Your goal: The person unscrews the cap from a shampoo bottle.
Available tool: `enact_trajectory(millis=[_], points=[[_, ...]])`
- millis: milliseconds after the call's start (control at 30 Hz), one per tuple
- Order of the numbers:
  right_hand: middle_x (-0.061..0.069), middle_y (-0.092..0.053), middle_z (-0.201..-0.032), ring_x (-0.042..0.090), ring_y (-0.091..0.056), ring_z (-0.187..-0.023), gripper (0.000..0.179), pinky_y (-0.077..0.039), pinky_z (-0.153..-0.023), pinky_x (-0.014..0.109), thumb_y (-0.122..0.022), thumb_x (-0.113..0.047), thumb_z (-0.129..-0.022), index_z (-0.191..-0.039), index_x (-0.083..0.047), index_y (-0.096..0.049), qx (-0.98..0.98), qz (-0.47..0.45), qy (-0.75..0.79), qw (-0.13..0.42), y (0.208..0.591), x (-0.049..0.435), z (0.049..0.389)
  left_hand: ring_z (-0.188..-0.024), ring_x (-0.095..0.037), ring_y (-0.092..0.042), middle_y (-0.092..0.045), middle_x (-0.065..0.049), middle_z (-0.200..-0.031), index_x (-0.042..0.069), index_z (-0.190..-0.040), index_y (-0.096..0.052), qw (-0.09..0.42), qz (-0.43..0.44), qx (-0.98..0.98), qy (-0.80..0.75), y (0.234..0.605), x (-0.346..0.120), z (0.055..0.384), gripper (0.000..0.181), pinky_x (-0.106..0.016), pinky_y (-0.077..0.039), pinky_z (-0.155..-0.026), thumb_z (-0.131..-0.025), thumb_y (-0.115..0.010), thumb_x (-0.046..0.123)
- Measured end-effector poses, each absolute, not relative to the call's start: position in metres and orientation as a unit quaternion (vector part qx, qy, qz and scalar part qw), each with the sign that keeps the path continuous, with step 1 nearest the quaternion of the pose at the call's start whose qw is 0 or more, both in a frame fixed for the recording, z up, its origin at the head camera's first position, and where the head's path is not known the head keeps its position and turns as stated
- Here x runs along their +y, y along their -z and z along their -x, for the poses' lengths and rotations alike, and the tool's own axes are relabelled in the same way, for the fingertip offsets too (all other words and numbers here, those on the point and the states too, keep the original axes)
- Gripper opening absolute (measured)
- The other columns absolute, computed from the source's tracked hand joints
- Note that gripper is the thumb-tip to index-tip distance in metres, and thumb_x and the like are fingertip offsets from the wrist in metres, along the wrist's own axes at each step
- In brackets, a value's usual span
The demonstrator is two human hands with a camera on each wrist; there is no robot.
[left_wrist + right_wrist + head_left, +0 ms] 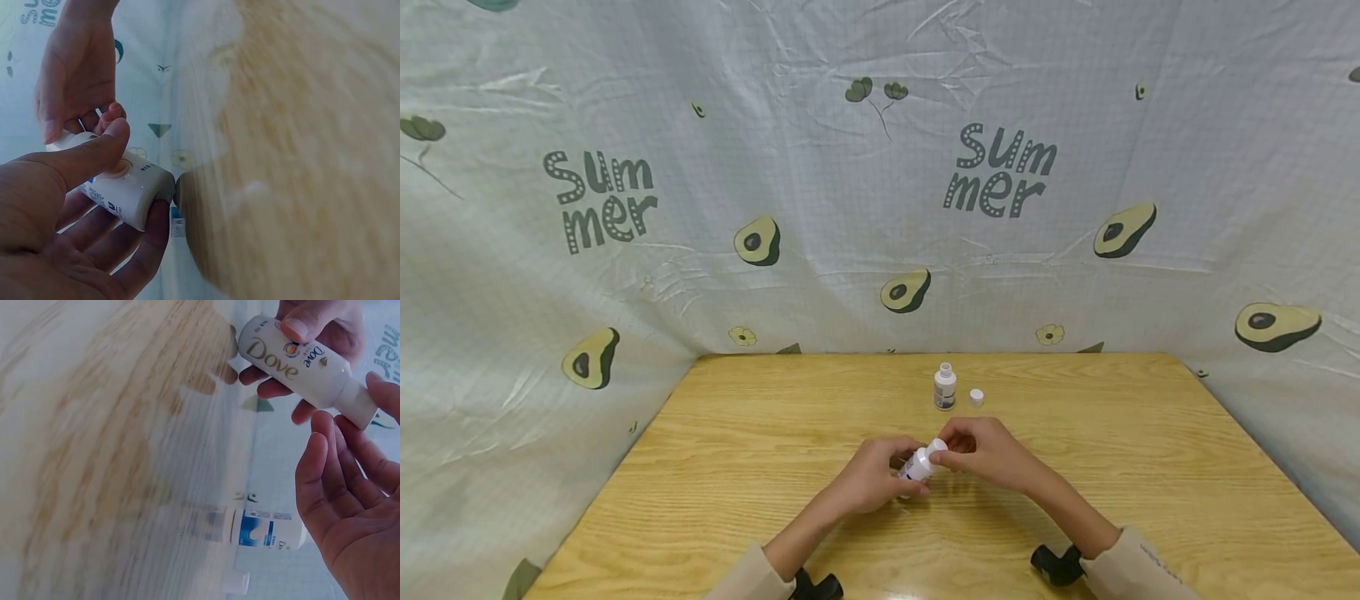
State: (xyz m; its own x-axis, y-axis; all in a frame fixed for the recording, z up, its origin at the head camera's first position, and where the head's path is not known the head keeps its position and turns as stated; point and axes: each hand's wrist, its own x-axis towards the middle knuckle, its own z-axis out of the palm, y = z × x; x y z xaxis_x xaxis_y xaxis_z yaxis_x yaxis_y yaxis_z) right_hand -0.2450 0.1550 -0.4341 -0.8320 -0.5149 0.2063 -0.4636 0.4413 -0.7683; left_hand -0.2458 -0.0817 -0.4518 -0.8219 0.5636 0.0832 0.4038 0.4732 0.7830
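My left hand (872, 479) grips a small white Dove bottle (297, 362), thumb on one side and fingers round the other. The bottle is tilted, its capped end pointing up toward the right hand. With thumb and fingers, my right hand (988, 454) pinches the white cap (357, 403) on the bottle's neck. Behind the hands, a second white bottle (945, 388) stands upright with its neck uncovered. A loose white cap (977, 397) lies on the table just right of it. In the left wrist view, the thumb and fingers hide part of the held bottle (134, 194).
The wooden table (760, 425) reaches back to a pale curtain (820, 167) printed with avocados and lettering, which also hangs along both sides. Black wrist mounts (1057, 566) sit below the forearms, near the beige sleeves.
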Motion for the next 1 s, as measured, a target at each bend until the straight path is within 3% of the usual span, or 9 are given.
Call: enact_trajectory(millis=[133, 467, 833, 1000], points=[[-0.002, -0.07, -0.084, 0.004, -0.058, -0.07, 0.02, -0.049, -0.063, 0.022, -0.075, -0.033, -0.096, -0.097, -0.012, -0.074, 0.853, 0.289, 0.435, 0.018, 0.4358, 0.1558, 0.2453, -0.103, -0.015, -0.073, -0.075, -0.004, -0.121, 0.013, -0.129, -0.072, 0.094, -0.288, 0.855, -0.422, 0.4508, -0.0807, 0.2459, 0.046, -0.024, -0.057, -0.084, -0.086, -0.086, 0.02], [-0.002, -0.071, -0.083, 0.002, -0.058, -0.07, 0.014, -0.051, -0.064, 0.023, -0.076, -0.027, -0.095, -0.096, -0.013, -0.076, 0.841, 0.318, 0.437, -0.01, 0.4385, 0.1587, 0.2486, -0.1, -0.006, -0.071, -0.076, -0.004, -0.116, 0.012, -0.126, -0.073, 0.107, -0.297, 0.847, -0.427, 0.4491, -0.0785, 0.2473, 0.04, -0.021, -0.055, -0.081, -0.088, -0.084, 0.017], [-0.001, -0.071, -0.086, 0.005, -0.061, -0.073, 0.021, -0.054, -0.067, 0.025, -0.079, -0.03, -0.093, -0.103, -0.012, -0.075, 0.844, 0.309, 0.438, 0.014, 0.4367, 0.1594, 0.2493, -0.101, -0.007, -0.072, -0.077, -0.003, -0.116, 0.012, -0.123, -0.074, 0.104, -0.294, 0.85, -0.425, 0.4492, -0.0799, 0.2464, 0.039, -0.023, -0.055, -0.082, -0.086, -0.085, 0.017], [-0.004, -0.071, -0.087, 0.005, -0.061, -0.072, 0.019, -0.054, -0.066, 0.025, -0.078, -0.034, -0.094, -0.097, -0.016, -0.074, 0.852, 0.29, 0.435, 0.014, 0.4368, 0.1601, 0.2495, -0.101, -0.01, -0.072, -0.077, -0.003, -0.115, 0.013, -0.122, -0.074, 0.104, -0.295, 0.848, -0.427, 0.4488, -0.0807, 0.2444, 0.038, -0.023, -0.055, -0.082, -0.086, -0.085, 0.018]])
